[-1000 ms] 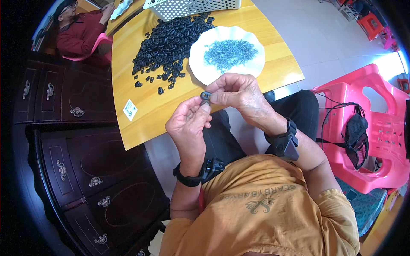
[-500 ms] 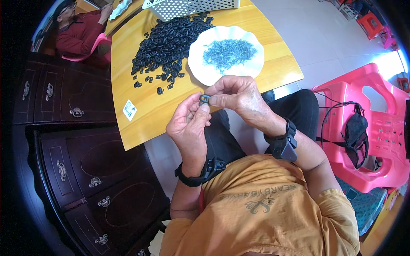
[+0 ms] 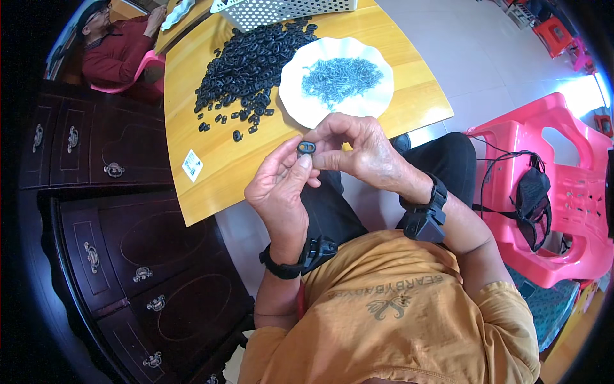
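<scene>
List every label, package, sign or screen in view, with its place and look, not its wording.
Small label: flat on the yellow table, near its left edge, below the pile of black parts; a white square with a dark printed pattern and a green patch.
No packages, signs or screens show.

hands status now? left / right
Left hand: closed, pinching a small black ring at its fingertips.
Right hand: closed, fingers pinching the same ring from the other side.

Both hands have lifted slightly, raising the small black piece (image 3: pixel 306 148) closer to the white plate (image 3: pixel 384 96).
</scene>
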Tool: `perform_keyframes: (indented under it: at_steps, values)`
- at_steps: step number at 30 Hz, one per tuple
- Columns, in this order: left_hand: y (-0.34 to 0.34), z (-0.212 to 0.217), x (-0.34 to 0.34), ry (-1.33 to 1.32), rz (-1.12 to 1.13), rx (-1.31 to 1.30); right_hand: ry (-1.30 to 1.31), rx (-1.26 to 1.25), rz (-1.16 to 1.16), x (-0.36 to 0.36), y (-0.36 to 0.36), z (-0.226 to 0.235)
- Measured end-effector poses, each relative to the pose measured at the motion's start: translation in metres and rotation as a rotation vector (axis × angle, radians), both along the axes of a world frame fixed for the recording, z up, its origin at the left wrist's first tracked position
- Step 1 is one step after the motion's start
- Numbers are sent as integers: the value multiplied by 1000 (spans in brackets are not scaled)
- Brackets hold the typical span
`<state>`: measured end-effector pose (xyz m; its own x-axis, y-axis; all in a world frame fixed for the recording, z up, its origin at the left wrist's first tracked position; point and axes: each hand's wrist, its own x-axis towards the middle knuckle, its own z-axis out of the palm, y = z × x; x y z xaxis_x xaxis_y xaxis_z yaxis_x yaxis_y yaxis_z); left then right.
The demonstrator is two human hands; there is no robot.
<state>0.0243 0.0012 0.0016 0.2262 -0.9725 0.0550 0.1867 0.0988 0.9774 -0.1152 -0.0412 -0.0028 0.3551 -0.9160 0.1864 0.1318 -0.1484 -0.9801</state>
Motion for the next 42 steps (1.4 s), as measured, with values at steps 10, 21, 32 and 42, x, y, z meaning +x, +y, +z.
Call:
perform_keyframes:
  at_steps: [10, 21, 32, 42]
  values:
    - [2, 4, -1, 31, 9, 9, 82, -107, -77, 1, 4, -4]
    - [8, -15, -7, -108, 81, -167, 99, -282, -182, 3, 8, -9]
    - [12, -20, -15, -110, 142, -259, 133, -564, -294, 7, 12, -10]
    - [12, -27, -21, -186, 239, -344, 124, -642, -382, 14, 16, -11]
